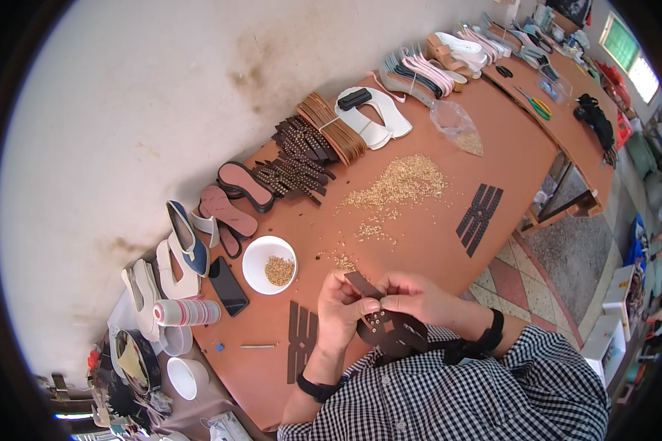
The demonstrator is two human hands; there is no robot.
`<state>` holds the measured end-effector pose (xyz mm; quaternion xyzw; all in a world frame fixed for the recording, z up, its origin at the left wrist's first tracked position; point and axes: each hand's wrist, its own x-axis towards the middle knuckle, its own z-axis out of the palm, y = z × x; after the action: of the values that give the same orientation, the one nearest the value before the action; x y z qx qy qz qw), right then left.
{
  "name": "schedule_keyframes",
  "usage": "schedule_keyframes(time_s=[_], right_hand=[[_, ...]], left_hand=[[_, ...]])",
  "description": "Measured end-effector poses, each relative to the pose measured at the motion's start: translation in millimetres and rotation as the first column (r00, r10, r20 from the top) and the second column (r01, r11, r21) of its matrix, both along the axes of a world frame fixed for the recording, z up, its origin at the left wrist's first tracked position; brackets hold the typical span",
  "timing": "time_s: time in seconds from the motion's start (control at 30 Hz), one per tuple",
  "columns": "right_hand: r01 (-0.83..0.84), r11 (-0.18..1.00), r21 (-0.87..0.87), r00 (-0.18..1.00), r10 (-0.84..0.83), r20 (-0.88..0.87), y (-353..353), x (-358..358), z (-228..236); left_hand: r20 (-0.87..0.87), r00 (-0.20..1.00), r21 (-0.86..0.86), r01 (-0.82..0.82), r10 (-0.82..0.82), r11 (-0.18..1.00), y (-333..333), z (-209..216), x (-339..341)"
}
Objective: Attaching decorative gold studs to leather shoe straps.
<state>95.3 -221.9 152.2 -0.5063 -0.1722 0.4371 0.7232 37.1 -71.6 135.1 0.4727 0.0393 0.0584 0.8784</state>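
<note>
Between my two hands is a dark brown slotted strap piece point(393, 331), bent round, with a few small gold studs showing on it. My left hand point(336, 309) pinches its upper strip with the thumb in front. My right hand point(419, 295) grips the same piece, thumb and finger meeting close to the left thumb. Whatever lies between the fingertips is too small to make out. A matching flat slotted piece point(301, 338) lies left of my left forearm. Just beyond my hands stands a white bowl point(251, 268) with gold studs point(279, 270) in it.
Loose gold studs point(412, 178) are heaped mid-table. More slotted pieces point(480, 219) lie at right. Along the wall are studded straps point(301, 158), shoe soles point(228, 209), a blue shoe point(187, 239) and a phone point(229, 285). A thin metal rod point(258, 346) lies near the left edge.
</note>
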Motion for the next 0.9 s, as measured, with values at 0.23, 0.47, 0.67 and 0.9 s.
schedule_keyframes(time_s=[0.23, 0.47, 0.67, 0.9], right_hand=[[0.057, 0.998, -0.019, 0.926, -0.06, -0.374, -2.7, 6.5, -12.9], [0.274, 0.939, -0.21, 0.877, -0.333, -0.346, -9.9, 18.1, -5.9], [0.477, 0.874, -0.097, 0.828, -0.484, -0.283, -17.8, 25.8, -9.4], [0.438, 0.894, -0.092, 0.845, -0.445, -0.297, -12.6, 22.5, -8.6]], left_hand=[[-0.06, 0.988, -0.035, -0.144, 0.141, 0.989, 36.9, -39.5, -5.1], [-0.307, 0.843, 0.752, -0.071, 0.442, 0.656, 74.1, -143.7, -37.2], [-0.078, 0.936, 0.973, -0.003, 0.342, 0.231, 65.1, -154.2, -34.9], [-0.13, 0.957, 0.989, 0.108, 0.258, 0.097, 64.0, -141.0, -23.8]])
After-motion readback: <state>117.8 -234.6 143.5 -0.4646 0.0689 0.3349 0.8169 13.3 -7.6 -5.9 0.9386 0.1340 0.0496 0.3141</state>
